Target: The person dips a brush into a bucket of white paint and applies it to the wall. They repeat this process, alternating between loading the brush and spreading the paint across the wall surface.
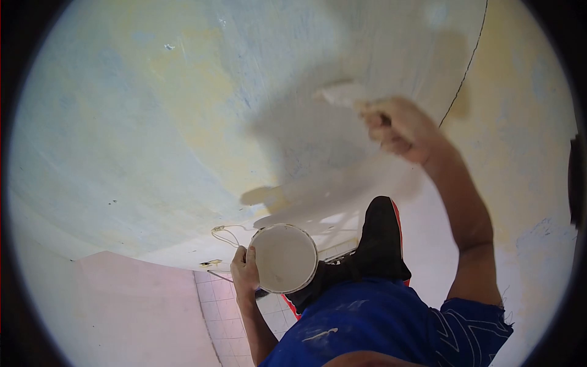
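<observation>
My right hand (400,128) is raised in front of the wall (177,122), fingers wrapped round a paintbrush (342,93). The brush is whitish, smeared by motion, and its tip points left, close to the wall surface. Lower down, my left hand (246,272) grips the left rim of a round white bucket (284,258), thumb at the edge. The bucket's open mouth faces me, and its inside looks whitish all over. My left fingers below the rim are partly hidden behind the bucket.
The wall has patchy yellow, pale blue and white areas, with a dark crack (468,67) at upper right. Loose wires (226,232) stick out beside the bucket. A black shoe (382,238) with red trim shows below, near white tiles (223,312) at lower left.
</observation>
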`<action>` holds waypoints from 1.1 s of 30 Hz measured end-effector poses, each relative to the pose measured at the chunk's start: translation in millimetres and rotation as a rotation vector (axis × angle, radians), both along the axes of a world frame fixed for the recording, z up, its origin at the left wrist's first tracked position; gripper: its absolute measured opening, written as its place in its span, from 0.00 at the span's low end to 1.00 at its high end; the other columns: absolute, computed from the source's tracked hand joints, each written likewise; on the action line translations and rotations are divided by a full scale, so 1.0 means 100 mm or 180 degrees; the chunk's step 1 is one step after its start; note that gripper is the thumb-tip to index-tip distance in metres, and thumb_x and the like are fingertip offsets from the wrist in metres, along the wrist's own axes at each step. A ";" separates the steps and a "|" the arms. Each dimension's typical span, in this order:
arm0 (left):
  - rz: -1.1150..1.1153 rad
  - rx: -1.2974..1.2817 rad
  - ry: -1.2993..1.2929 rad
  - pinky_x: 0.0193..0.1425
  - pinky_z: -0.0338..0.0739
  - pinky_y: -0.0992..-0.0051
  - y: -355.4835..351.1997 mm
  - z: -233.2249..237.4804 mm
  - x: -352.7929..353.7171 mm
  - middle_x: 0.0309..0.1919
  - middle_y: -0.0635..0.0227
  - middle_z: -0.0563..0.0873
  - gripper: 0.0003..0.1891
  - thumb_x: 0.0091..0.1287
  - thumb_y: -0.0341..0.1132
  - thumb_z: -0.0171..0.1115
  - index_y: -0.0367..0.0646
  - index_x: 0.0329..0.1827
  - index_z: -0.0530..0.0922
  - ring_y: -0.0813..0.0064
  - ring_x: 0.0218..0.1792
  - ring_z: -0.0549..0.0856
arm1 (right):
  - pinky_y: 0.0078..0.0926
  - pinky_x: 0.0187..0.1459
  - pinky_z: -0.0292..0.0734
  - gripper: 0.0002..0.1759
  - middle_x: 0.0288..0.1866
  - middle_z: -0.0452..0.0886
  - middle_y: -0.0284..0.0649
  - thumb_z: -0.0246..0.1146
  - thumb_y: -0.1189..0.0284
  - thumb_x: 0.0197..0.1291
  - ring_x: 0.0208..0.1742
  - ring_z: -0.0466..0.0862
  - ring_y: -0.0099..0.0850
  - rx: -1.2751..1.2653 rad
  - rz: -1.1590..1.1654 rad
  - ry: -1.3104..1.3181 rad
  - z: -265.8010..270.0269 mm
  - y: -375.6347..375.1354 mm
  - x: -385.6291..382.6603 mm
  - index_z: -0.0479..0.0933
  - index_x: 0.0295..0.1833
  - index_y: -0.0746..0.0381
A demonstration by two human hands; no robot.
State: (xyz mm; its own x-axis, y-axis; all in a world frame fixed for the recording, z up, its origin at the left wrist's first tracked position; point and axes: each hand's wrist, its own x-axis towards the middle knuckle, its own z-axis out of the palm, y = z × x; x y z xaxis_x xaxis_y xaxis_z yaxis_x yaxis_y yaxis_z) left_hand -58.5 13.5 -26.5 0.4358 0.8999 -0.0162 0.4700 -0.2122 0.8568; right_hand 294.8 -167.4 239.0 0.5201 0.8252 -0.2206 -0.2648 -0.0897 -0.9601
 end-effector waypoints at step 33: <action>-0.0027 0.0009 0.0250 0.29 0.64 0.62 -0.05 0.08 0.14 0.19 0.58 0.67 0.22 0.80 0.41 0.57 0.33 0.29 0.67 0.72 0.25 0.63 | 0.20 0.14 0.48 0.16 0.22 0.63 0.25 0.53 0.65 0.78 0.14 0.55 0.14 0.1184 -0.0574 -0.0982 0.47 0.00 -0.26 0.66 0.33 0.56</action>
State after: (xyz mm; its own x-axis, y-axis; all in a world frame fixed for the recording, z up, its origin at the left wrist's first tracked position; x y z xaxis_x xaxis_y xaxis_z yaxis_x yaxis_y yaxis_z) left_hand -44.7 9.0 -18.4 0.4408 0.8963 -0.0482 0.5340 -0.2187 0.8167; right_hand 268.7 -167.8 285.9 0.6559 0.7097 0.2570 0.0559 0.2938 -0.9542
